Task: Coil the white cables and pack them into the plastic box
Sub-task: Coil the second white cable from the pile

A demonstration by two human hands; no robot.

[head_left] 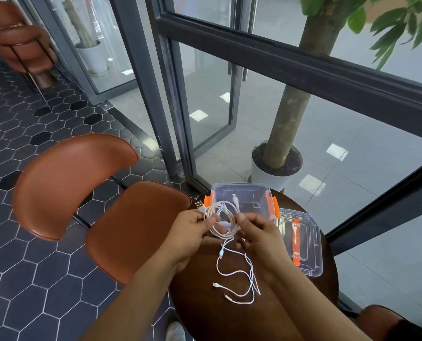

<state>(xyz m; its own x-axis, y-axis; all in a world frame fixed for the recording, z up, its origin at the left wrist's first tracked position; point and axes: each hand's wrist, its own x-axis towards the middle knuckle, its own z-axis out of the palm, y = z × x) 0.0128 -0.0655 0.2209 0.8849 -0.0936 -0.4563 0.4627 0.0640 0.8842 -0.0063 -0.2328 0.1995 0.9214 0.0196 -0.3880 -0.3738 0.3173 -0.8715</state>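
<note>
Head view, looking down on a round dark bench. The left hand is closed around one side of a partly wound white cable coil, thumb pressed on top, with a USB plug standing clear above the fingers. The right hand is pinched shut on the opposite side of the same coil. The coil is held off the bench, just in front of the open plastic box, which sits at the far edge with orange latches showing. Its clear lid lies beside it to the right.

Loose cable trails from the coil onto the bench in irregular loops, with several small connector ends lying apart. Whether this is one cable or more than one cannot be told.

Risks, as judged:
- The trailing loops cross each other; drawing them in quickly could pull a knot tight.
- The wound turns are held by pinch alone; relaxing either hand would likely let them spring open.
- The box stands near the bench rim and looks light; a snagged cable or a nudge could push it off.
- A loose coil may not sit flat in the box.
</note>
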